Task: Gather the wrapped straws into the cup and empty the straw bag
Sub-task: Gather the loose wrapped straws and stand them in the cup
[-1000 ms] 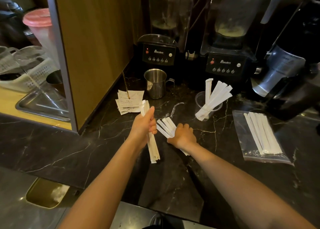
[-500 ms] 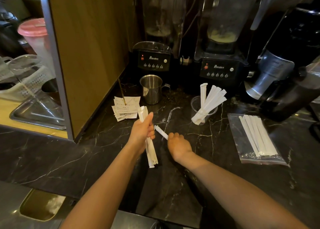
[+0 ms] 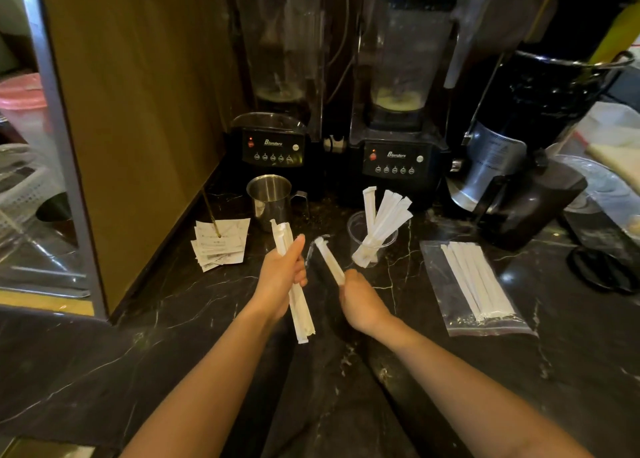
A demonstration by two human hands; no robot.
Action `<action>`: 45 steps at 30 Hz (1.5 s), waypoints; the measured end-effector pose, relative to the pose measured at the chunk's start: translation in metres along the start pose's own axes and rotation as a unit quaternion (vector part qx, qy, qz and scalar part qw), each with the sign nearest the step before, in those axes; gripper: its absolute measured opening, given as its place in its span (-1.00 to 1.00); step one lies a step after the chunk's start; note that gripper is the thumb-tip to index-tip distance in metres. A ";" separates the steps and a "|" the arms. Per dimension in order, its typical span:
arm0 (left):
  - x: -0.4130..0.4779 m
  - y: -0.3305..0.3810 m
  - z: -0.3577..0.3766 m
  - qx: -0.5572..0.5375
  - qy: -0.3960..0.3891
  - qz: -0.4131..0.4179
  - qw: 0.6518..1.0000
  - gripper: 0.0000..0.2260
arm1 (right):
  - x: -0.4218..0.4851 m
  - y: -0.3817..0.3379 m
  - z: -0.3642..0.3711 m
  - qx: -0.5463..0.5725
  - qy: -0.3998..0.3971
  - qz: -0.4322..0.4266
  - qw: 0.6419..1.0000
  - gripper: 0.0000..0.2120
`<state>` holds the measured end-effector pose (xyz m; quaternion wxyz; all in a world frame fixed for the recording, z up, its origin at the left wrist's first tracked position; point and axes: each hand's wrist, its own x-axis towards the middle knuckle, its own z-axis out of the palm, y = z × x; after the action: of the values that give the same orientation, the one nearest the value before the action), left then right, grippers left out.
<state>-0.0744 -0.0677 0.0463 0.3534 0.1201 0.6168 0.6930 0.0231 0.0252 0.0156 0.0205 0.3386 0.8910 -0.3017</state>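
Two bare forearms enter from the lower edge over a black marble counter [image 3: 145,353]. Left hand [image 3: 282,277], centre frame, is closed around a bundle of wrapped straws [image 3: 294,298] that runs diagonally, top end toward upper left, bottom end below the wrist. Right hand [image 3: 360,300], just right of it, pinches the lower end of a single wrapped straw [image 3: 329,260]; the straw angles up and left, and the two hands are apart. Right of centre lies the straw bag [image 3: 474,289] — clear, zip-type, flat on the counter, with several wrapped straws inside. Beyond the hands stands the clear cup [image 3: 372,239], holding a fan of wrapped straws that lean right. Left of that, a spike of paper slips [image 3: 221,246]; print too small to read. Behind it a steel pitcher [image 3: 270,198]. At the back, two blender bases, left blender [image 3: 273,146] and right blender [image 3: 396,158] — each panel reads "Blenders", with a red light and a row of round buttons. Upper right: a dark machine [image 3: 512,146], label unreadable.
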 end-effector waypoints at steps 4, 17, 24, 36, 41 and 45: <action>0.005 0.003 0.020 0.012 -0.020 0.015 1.000 -0.74 | -0.009 -0.001 -0.031 0.135 0.062 -0.062 0.987 -0.76; 0.003 0.030 0.090 0.044 -0.107 0.110 0.987 -0.66 | -0.027 -0.001 -0.059 0.291 0.134 -0.113 0.941 -0.79; 0.012 0.029 0.099 0.105 -0.128 0.106 0.980 -0.97 | -0.022 0.013 -0.060 0.226 0.130 -0.133 0.956 -0.67; 0.016 0.031 0.102 0.101 -0.129 0.113 0.980 -0.70 | -0.014 0.018 -0.068 0.319 0.038 -0.080 0.944 -0.46; 0.018 0.028 0.103 0.138 -0.118 0.155 0.971 -0.76 | -0.006 0.017 -0.063 0.337 0.058 -0.076 0.937 -0.16; 0.020 0.022 0.101 0.125 -0.162 0.167 0.965 -0.89 | 0.002 0.020 -0.055 0.324 0.073 -0.053 0.942 -0.46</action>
<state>-0.0353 0.0234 0.0828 0.3099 0.3751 0.6047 0.6306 0.0429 0.0684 0.0499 -0.1713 0.2998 0.7606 -0.5498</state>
